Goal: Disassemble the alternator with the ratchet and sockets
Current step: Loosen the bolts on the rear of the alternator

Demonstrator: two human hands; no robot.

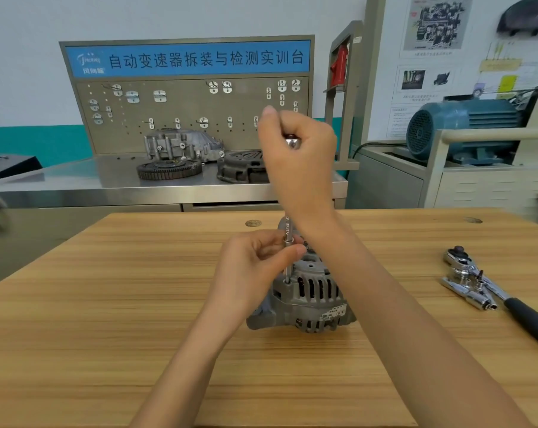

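The heavy, rigid alternator (304,298) looks stable on the desk (107,304) while left-hand fingers (295,251) pinch the slim extension bar (287,261), right hand (298,149) clamped on its top.

Head view, forward-down, close — over hands (280,211)

The room is bright and evenly lit, with soft, diffuse light and no hard shadows. A faint shadow sits under the alternator (304,301) on the wooden bench (107,319). Small glints show on the chrome ratchet (465,270) and sockets (477,299), and the steel counter (76,180) behind has a dull sheen. The wide lens bends straight lines: the bench's far edge and the cabinet (431,186) on the right lean and curve. The far left edge is smeared with blur. The background posters (437,23) are soft, their small print unreadable.
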